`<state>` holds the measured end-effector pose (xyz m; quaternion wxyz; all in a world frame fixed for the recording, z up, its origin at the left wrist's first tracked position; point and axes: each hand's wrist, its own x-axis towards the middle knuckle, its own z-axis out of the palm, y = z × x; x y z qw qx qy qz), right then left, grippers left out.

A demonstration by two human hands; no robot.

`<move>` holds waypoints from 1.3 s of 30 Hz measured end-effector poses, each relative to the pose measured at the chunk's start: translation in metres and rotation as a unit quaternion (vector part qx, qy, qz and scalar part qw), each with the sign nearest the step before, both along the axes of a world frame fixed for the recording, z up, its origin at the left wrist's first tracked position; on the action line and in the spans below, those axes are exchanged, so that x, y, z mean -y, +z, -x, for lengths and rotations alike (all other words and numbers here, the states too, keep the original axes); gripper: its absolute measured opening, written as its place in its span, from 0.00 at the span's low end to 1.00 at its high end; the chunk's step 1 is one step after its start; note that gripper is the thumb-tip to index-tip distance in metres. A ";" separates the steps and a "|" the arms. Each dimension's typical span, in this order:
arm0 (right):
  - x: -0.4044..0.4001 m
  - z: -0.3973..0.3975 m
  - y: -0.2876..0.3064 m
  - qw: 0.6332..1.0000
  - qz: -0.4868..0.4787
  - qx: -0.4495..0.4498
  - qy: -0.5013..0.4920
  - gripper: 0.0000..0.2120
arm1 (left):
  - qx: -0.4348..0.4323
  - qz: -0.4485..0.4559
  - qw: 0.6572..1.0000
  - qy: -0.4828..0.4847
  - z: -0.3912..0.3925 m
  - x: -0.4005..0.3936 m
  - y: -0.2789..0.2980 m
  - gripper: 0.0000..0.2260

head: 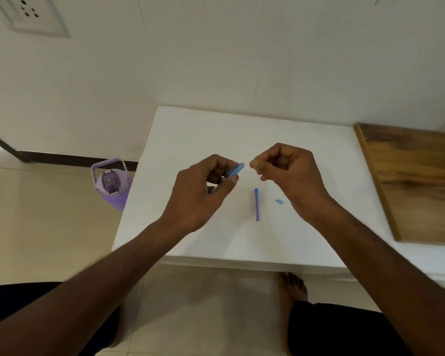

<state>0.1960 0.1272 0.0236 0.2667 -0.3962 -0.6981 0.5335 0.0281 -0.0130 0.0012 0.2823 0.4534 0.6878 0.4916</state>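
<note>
White table (216, 129): open surface beyond both hands, near edge under the wrists. Left hand (203, 186) pinches blue pen barrel (235, 170). Right hand (285, 168) curled, fingertips pressed together just beside the barrel tip; contents cannot be told.

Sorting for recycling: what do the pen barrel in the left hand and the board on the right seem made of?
The pen barrel looks like glossy, translucent blue plastic: its pale tip end lets light through. The board looks like matt wood or wood-look laminate, with brown grain streaks; which, I cannot tell.
</note>
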 end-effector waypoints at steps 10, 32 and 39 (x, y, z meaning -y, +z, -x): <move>0.010 0.005 -0.003 1.000 0.018 -0.002 0.023 0.05 | -0.037 0.003 0.999 -0.016 0.000 0.000 0.001 0.06; 0.014 0.009 0.001 0.998 0.044 -0.017 0.040 0.05 | -0.044 0.006 0.999 -0.011 0.001 0.001 0.003 0.08; 0.016 0.010 0.002 0.999 0.039 -0.011 0.032 0.06 | -0.073 0.002 0.997 -0.019 0.002 0.001 0.004 0.08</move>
